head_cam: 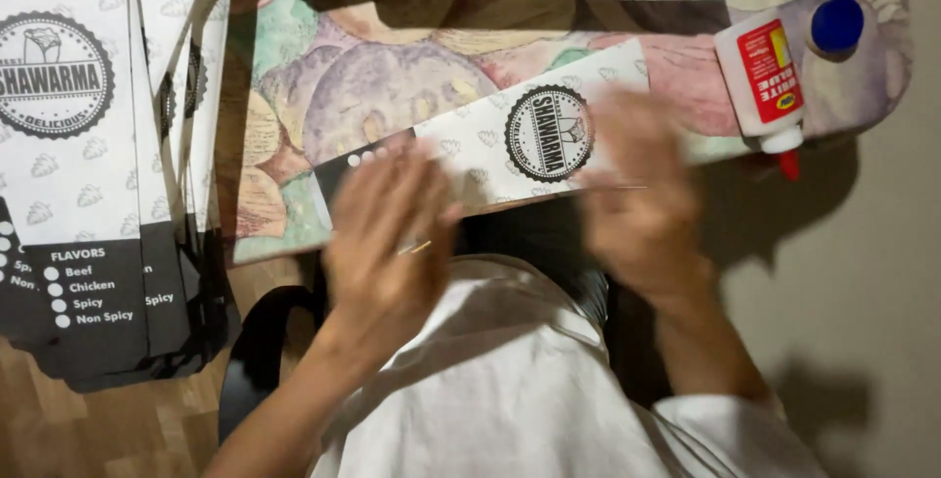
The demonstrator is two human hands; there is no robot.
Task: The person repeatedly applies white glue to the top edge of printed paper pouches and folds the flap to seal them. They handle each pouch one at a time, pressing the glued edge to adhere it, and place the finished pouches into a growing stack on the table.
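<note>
Printed paper sleeve (510, 145) is laid flat across the painted board (323, 86), long edge toward the body. L hand (387, 238) and R hand (637, 194) are spread open, palms down, at opp. ends of it; blurred, so contact can't be confirmed. Fold prob. best pressed evenly, ends kept aligned; glue bottle (765, 76) is left lying at R.
</note>
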